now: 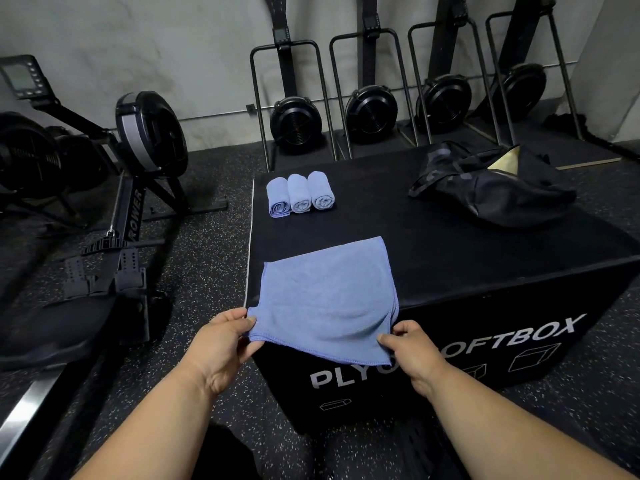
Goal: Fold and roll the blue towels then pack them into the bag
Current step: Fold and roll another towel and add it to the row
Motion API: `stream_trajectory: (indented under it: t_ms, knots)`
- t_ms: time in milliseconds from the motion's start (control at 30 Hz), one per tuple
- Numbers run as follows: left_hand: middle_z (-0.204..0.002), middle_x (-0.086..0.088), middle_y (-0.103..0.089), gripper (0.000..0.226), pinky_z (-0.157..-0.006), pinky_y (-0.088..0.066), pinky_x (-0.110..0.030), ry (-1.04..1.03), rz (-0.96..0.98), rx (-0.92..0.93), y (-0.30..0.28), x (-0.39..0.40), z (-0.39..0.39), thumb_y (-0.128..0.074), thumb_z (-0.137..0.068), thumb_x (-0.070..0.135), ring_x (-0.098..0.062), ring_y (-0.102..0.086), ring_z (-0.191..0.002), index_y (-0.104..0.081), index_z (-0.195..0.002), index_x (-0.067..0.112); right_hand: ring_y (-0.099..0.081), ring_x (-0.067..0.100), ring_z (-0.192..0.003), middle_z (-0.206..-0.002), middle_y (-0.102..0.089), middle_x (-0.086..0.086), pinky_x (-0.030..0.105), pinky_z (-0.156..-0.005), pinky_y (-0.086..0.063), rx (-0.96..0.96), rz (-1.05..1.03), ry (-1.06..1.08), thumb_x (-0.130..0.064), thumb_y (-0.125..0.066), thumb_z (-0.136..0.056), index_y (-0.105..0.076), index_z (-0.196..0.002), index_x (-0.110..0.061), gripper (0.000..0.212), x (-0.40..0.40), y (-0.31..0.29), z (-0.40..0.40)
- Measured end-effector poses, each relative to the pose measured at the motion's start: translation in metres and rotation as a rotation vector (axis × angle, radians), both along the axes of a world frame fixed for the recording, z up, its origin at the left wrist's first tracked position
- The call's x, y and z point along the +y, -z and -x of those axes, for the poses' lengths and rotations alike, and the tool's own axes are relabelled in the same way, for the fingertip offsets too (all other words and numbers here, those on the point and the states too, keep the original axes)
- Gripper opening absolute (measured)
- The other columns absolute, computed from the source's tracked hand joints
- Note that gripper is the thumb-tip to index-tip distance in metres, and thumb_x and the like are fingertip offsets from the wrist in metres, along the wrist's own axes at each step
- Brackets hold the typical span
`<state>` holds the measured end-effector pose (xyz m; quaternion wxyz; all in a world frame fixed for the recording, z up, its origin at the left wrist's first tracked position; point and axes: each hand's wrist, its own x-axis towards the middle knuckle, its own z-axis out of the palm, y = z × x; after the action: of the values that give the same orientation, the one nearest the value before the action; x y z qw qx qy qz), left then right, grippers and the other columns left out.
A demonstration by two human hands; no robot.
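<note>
Pinching the near corners of a folded blue towel [325,299], left hand [221,344] and right hand [412,355], near edge overhanging the bench [450,244]. Three rolled towels [300,194] far left; black bag [491,185] far right.

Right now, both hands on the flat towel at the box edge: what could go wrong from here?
1. The flat towel hangs over the front edge of the box; if the left hand or right hand lets go, it may slide to the floor.
2. Its layers look uneven at the right corner, so the roll may come out lopsided.
3. The bag lies slumped, its opening barely showing; packing the three rolled towels may need a hand to hold it open.
</note>
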<state>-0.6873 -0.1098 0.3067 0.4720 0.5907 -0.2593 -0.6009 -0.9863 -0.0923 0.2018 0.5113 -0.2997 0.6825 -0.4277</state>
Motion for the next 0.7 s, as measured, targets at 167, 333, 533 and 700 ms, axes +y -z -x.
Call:
stream_trajectory:
  t_ms: [167, 333, 533, 700]
  knots:
    - [-0.087, -0.006, -0.074, 0.017, -0.055, -0.061, -0.025, 0.008, 0.039, -0.079, 0.009, -0.006, -0.003, -0.057, -0.101, -0.003, -0.014, -0.070, -0.070, -0.059, -0.101, 0.014, -0.066, 0.024, -0.080, -0.096, -0.068, 0.013, 0.033, -0.067, -0.053, -0.014, 0.017, 0.001, -0.008, -0.074, -0.093, -0.055, -0.103, -0.006, 0.022, -0.002, 0.001, 0.000]
    - [-0.082, -0.004, -0.073, 0.019, -0.052, -0.059, -0.022, 0.038, 0.038, -0.199, 0.017, -0.010, -0.005, -0.053, -0.102, -0.001, -0.012, -0.065, -0.064, -0.066, -0.097, 0.011, -0.063, 0.023, -0.079, -0.092, -0.064, 0.013, 0.036, -0.068, -0.052, -0.035, 0.014, -0.034, -0.014, -0.075, -0.093, -0.052, -0.101, -0.007, 0.025, 0.004, 0.001, 0.002]
    - [-0.094, -0.014, -0.073, 0.022, -0.052, -0.059, -0.022, 0.062, 0.012, -0.261, 0.025, -0.011, -0.010, -0.054, -0.101, -0.003, -0.016, -0.065, -0.070, -0.074, -0.105, 0.006, -0.077, 0.022, -0.089, -0.107, -0.079, 0.009, 0.031, -0.067, -0.059, -0.197, -0.026, -0.056, -0.008, -0.066, -0.097, -0.064, -0.118, -0.012, 0.022, 0.013, -0.001, 0.006]
    - [-0.097, -0.017, -0.073, 0.023, -0.054, -0.057, -0.024, 0.075, 0.019, -0.307, 0.032, -0.010, -0.014, -0.061, -0.094, -0.010, -0.021, -0.065, -0.076, -0.071, -0.109, 0.005, -0.069, 0.018, -0.072, -0.088, -0.078, -0.001, 0.030, -0.065, -0.053, -0.243, -0.110, -0.096, -0.027, -0.055, -0.105, -0.071, -0.107, -0.014, 0.020, 0.018, -0.005, 0.006]
